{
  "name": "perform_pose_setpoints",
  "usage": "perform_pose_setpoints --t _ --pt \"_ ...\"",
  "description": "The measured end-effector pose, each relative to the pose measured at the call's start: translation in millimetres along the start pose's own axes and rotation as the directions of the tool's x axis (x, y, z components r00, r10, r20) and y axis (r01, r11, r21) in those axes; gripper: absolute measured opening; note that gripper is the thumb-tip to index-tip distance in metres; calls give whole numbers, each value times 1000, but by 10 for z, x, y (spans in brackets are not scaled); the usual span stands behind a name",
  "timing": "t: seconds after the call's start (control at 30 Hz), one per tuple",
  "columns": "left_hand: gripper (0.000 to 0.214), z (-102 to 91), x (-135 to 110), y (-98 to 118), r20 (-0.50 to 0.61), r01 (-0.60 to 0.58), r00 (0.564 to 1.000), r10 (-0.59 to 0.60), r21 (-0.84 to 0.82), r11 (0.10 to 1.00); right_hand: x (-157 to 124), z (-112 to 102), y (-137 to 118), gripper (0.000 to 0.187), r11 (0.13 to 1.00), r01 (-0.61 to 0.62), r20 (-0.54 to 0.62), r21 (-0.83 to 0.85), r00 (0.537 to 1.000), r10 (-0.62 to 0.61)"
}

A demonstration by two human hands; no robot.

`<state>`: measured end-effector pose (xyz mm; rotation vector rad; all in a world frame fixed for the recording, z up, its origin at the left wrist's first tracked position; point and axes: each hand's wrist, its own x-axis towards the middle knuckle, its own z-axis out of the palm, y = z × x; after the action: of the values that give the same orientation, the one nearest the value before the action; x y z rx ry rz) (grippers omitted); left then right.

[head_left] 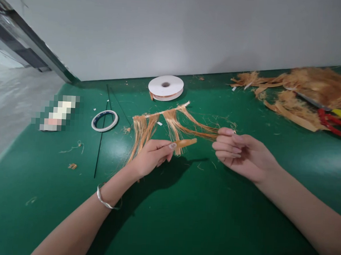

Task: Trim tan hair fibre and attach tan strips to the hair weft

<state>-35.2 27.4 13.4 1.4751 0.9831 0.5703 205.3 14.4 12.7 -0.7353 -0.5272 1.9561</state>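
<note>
My left hand [157,155] is closed around a short strip of orange-tan ribbon [187,143], whose end points to the right. A bundle of loose orange threads [206,131] runs into the pinched fingers of my right hand [237,152]. These threads hang from a fringe [143,131] of frayed orange strands along a narrow white strip [156,113], which lies slanted on the table just beyond my hands. The far ends of the threads are hidden in my right fingers.
Beyond the fringe lies a white ribbon spool [172,90]. At left are a tape roll [111,126], thin dark wires [98,154] and a blurred-out object [61,112]. Frayed ribbon scraps [310,85] and red-handled scissors [333,122] lie at right on the green table [182,227], before a pale wall.
</note>
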Motion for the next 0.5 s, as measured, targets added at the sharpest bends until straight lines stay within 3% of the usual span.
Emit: perform_pose_setpoints --t 0.13,0.27,0.5 --pt "42 -2 -24 14 37 -26 999 23 95 995 74 -47 37 28 991 31 -34 -133 999 -36" --pt "41 107 -58 84 108 -97 992 70 266 959 70 36 216 47 934 87 62 -346 996 -70" --pt "41 181 -76 118 173 -160 979 103 359 920 53 46 245 39 817 68 92 -572 996 -19"
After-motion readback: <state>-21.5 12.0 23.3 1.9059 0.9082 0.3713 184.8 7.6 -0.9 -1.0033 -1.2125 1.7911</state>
